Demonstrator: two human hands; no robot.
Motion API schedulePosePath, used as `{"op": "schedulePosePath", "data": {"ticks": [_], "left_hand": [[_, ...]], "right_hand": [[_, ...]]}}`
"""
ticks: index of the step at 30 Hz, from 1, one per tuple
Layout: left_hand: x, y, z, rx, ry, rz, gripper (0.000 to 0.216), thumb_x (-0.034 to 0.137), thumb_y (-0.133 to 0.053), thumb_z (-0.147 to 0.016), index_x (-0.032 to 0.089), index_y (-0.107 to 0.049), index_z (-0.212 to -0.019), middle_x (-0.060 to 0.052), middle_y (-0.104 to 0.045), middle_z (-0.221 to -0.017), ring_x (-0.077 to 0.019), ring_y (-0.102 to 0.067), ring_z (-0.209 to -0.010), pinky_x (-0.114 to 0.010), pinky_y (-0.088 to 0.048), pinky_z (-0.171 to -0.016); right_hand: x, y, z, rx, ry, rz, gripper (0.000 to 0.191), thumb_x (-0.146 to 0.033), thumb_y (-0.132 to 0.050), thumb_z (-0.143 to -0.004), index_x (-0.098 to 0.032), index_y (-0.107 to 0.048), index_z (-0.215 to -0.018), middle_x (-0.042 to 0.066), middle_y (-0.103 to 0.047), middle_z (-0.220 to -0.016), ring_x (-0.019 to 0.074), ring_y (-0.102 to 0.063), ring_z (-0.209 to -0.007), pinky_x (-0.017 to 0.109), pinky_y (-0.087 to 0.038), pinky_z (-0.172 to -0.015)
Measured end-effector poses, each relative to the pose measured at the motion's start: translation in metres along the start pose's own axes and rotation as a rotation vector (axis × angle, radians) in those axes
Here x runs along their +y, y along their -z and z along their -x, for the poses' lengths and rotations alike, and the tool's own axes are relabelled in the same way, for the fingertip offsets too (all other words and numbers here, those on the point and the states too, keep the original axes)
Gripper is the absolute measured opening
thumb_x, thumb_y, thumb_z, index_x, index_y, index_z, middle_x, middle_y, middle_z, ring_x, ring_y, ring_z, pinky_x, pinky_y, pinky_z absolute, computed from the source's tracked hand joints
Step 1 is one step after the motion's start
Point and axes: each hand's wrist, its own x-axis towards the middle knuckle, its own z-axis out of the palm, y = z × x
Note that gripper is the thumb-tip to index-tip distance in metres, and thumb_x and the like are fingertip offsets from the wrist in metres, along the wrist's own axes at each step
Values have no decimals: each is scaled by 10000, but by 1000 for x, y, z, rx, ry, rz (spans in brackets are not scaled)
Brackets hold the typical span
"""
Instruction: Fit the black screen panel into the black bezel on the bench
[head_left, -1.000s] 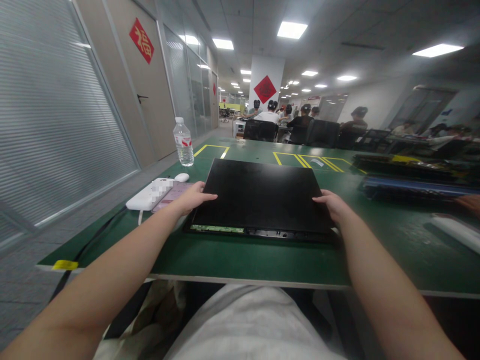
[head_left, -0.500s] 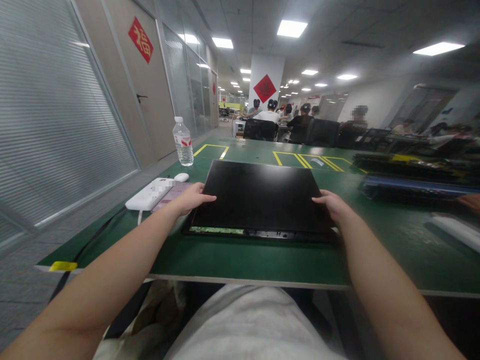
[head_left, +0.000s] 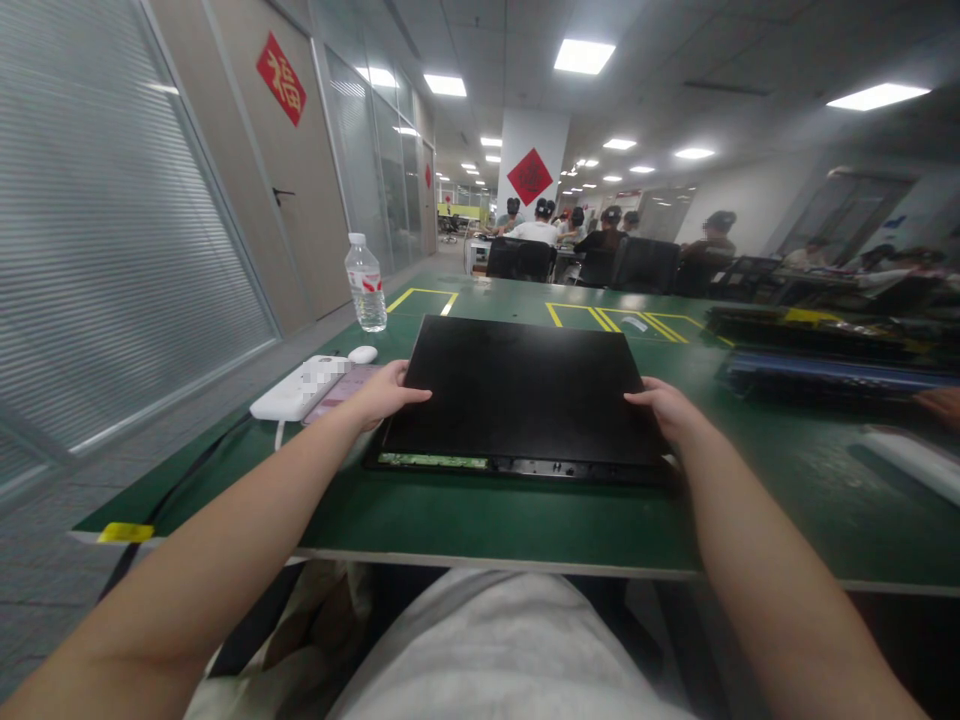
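A flat black display panel (head_left: 517, 388) rests on the green table (head_left: 480, 520) in front of me, its far edge raised a little. A strip of green circuit board shows along its near edge. My left hand (head_left: 382, 395) grips the panel's left edge, thumb on top. My right hand (head_left: 666, 410) grips the right edge the same way, fingers curled round the side.
A white power strip (head_left: 296, 390), a pink item and a small white mouse (head_left: 363, 354) lie left of the panel. A water bottle (head_left: 365, 284) stands at the far left. Stacked dark panels (head_left: 817, 350) lie to the right. Several people sit at desks beyond.
The panel's far edge has lifted slightly. Both hands stay on its sides.
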Motion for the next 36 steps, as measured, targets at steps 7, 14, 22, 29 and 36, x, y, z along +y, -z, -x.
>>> {"op": "schedulePosePath", "data": {"ticks": [7,14,22,29,36], "left_hand": [[-1,1,0,1,2,7,633,-9,-898,-531,181,-624,-1069,-93,-791,-1076,-326,-735,-1088,-438,-630,-912],[-1,1,0,-41,-11,18,658,46,-938,-481,177,-654,-1060,-103,-786,-1114,-347,-732,-1091,-456,-631,-914],[-3,3,-1,-70,-13,-15,691,108,-966,-456,176,-668,-1077,-124,-767,-1180,-359,-705,-1148,-487,-598,-979],[-2,2,-1,-77,-6,-18,646,93,-952,-468,172,-675,-1046,-119,-775,-1150,-353,-711,-1135,-471,-600,-973],[-2,3,-2,-59,3,-18,639,78,-944,-469,171,-670,-1038,-115,-779,-1133,-344,-725,-1102,-460,-615,-936]], "right_hand": [[-3,0,2,18,-7,21,377,-29,-670,-606,-233,-611,-918,13,-710,-689,221,-682,-616,369,-581,-633],[2,3,-4,-37,-33,32,349,-36,-678,-616,-231,-608,-897,22,-728,-729,227,-696,-657,368,-581,-657],[1,1,-2,-15,-64,23,370,-33,-669,-624,-230,-609,-931,18,-722,-715,221,-690,-636,361,-575,-637],[0,1,-2,-9,-58,34,369,-27,-666,-614,-227,-614,-920,19,-718,-703,228,-686,-638,371,-570,-636],[0,0,-1,-10,-65,46,371,-37,-676,-616,-228,-610,-926,19,-716,-705,240,-686,-645,391,-569,-642]]}}
